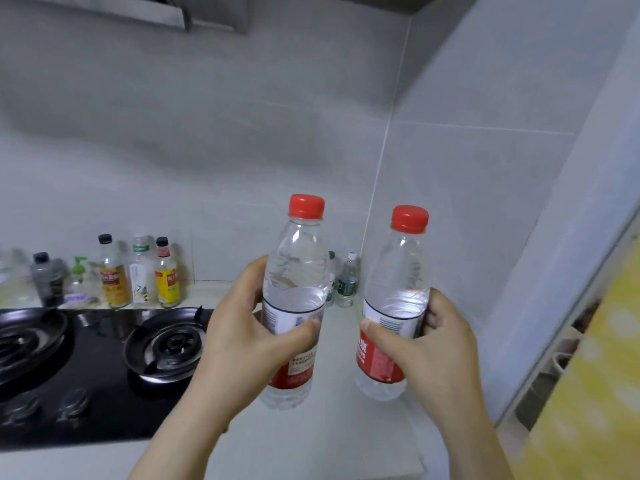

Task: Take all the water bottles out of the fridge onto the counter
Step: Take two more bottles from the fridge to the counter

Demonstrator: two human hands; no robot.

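Where the two bottles are: both are up in front of the person, to the right of the stove [104, 362], over the white counter [332, 445].
Left bottle [294, 271]: it has a red cap, is see-through and has water inside. It is straight up and is the one nearer the stove.
Right bottle [398, 271]: it is the same kind, with a red cap, and is straight up too. It is farther from the stove, a little apart from the left bottle.
Left hand [239, 344]: it is wrapped round the middle of the left bottle, with the thumb across the label.
Right hand [436, 348]: it is wrapped round the middle of the right bottle, with the thumb on the label too.
Bottle bottoms: they are low, close to the counter, but I cannot tell if they touch it yet.
Small bottles [348, 282]: two little ones stand in the corner, behind and to the right of the stove.
Sauce bottles [138, 275]: a row of them stands just behind the stove.
Fridge: I cannot pick it out for sure. A yellow thing [595, 375] far to the right of the stove may be part of it.
Done so far: I think these two bottles are out of the fridge and nearly put down.
Left to do: stand both on the counter, let go, then look in the fridge for more. How many are inside does not show.
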